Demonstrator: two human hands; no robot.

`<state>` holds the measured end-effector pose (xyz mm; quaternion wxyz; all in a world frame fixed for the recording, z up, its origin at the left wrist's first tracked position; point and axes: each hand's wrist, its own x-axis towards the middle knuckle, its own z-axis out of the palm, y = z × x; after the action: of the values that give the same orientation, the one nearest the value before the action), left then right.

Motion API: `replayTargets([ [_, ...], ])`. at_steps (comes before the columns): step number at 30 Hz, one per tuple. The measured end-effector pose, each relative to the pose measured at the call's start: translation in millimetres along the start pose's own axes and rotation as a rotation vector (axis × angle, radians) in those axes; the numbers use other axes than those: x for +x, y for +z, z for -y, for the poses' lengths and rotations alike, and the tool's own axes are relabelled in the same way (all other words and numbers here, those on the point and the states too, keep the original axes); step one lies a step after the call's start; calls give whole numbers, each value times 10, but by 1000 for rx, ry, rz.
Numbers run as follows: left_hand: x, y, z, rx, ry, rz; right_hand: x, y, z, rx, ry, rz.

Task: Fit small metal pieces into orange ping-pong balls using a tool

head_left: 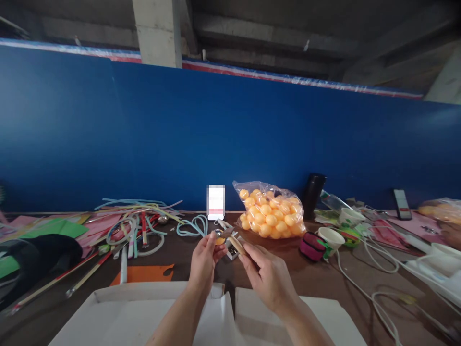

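My left hand (pixel 202 259) pinches a small round piece (pixel 219 239), orange-yellow with a shiny silvery part, between thumb and fingers. In my right hand (pixel 268 274) is a tool with a tan, wooden-looking handle (pixel 236 244). A dark end of the tool reaches to the round piece; its exact kind is too small to make out. Just beyond and below the hands is a small light box (pixel 232 253) with shiny bits in it, partly covered. Behind the right hand stands a clear plastic bag of orange balls (pixel 272 214).
Thin balloon-like tubes (pixel 139 226) lie at left, near an orange sheet (pixel 144 274). A phone (pixel 216 202) leans on the blue partition (pixel 216 125). At right are a black bottle (pixel 314 196), paper cups (pixel 331 236) and loose cables (pixel 374 298). White cardboard (pixel 151 312) lies in front.
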<state>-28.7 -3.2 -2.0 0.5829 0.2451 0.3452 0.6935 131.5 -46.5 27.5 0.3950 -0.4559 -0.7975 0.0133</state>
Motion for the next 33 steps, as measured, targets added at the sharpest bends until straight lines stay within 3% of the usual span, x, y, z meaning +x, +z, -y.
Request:
replayTargets([
  [15,6,-3,12,2,11,-6,9,-1,-15,-1,2,0],
  [21,7,-4,10,13,43,-2,16,4,-10,5,-41,-83],
  [33,0,6,18,22,63,45,5,11,-39,8,-12,-47],
])
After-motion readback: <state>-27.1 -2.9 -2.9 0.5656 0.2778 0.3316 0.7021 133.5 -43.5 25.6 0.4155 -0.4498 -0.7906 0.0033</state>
